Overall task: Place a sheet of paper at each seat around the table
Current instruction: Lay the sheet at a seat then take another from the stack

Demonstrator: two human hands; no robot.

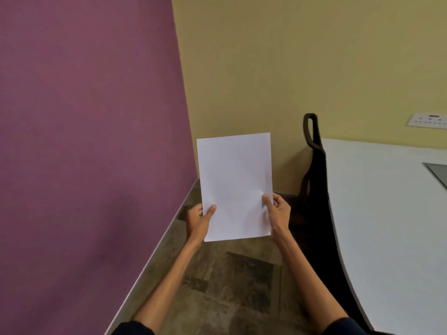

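White paper (234, 182) is held upright in front of me, over the floor; whether it is one sheet or a stack I cannot tell. My left hand (198, 218) pinches its lower left edge, thumb on the front. My right hand (278, 209) pinches the lower right edge the same way. The white table (387, 213) lies to the right, its curved edge running down the frame. A black chair (316, 170) stands pushed in between the paper and the table, seen from the side.
A purple wall (84, 141) fills the left and meets a yellow wall (290, 56) in the corner ahead. A socket plate (428, 120) sits on the yellow wall. A dark inset panel (439, 172) shows on the table at the right edge. Patterned carpet (229, 281) covers the floor.
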